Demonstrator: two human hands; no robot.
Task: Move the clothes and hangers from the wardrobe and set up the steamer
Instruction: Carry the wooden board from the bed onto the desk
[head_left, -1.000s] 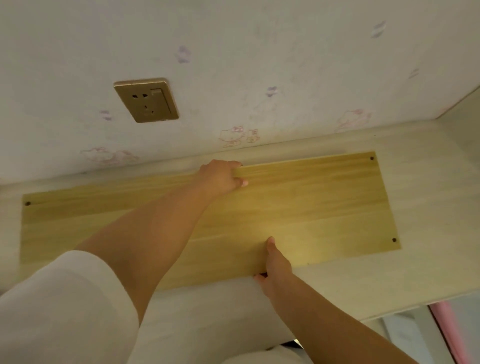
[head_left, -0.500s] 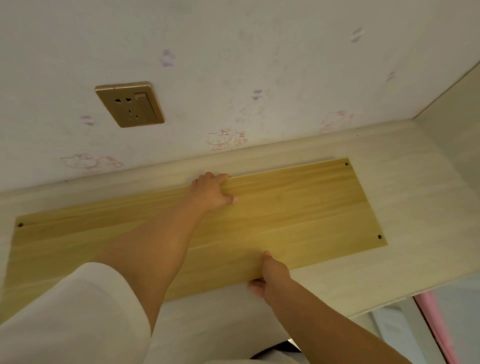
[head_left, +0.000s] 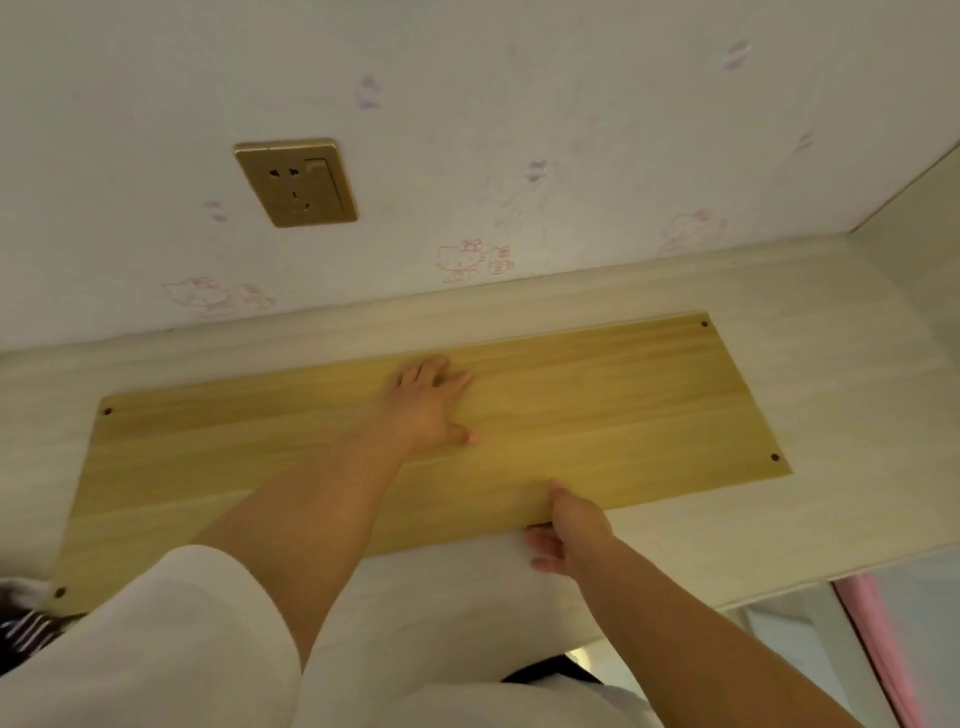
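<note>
Yellow-toned wood-grain laminate board (head_left: 519, 431), long and rectangular with small dark holes near its corners, lies flat on the pale whitewashed shelf surface (head_left: 831, 395). Taking the gold wall socket (head_left: 295, 182) as landmark: the board sits below it and runs both ways along the wall, its far long edge close to the wall but not touching it.

Left hand (head_left: 431, 402): palm down on the board, fingers spread and fairly straight, pressing near the far edge, below and to the right of the socket. Nothing gripped.

Right hand (head_left: 563, 530): at the board's near long edge, further below the socket. Thumb lies on the top face; fingers curl at or under the edge (underside not visible, so the pinch is probable, not certain).

Handling judgement: rigid panel, no sag or bend visible; likely moderate weight for its length. Laminate face looks smooth, so a flat palm may slide rather than hold. Best purchase is the long edges, one hand per side near the middle for balance. Corners could knock the wall or the side panel (head_left: 924, 249), far right of the socket, if swung.

No clothes, hangers or steamer in view (dark striped fabric (head_left: 21, 631) at lower left, unidentified). Board appears to be a preliminary to the task proper.
</note>
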